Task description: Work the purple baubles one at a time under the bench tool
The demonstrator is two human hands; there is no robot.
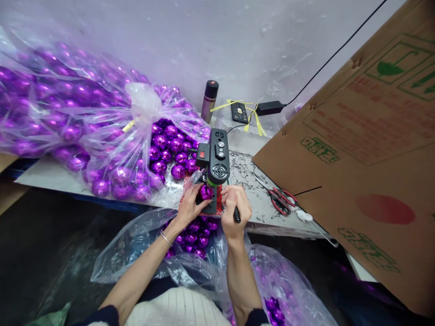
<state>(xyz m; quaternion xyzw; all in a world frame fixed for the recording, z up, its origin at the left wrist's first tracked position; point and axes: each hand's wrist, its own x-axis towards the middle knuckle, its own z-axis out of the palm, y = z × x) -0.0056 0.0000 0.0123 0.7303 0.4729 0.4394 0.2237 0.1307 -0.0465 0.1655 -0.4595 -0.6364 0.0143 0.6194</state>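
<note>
- Left of the grip, a clear bag of purple balls is gathered at its neck, presumably for containment.
- By the left hand, one shiny ball is gripped between thumb and fingers, seemingly steadied beneath the black machine.
- By the right hand, a black handle is clasped in a fist, likely for control.
- Right of that fist, scissors are laid, apparently kept within reach.
</note>
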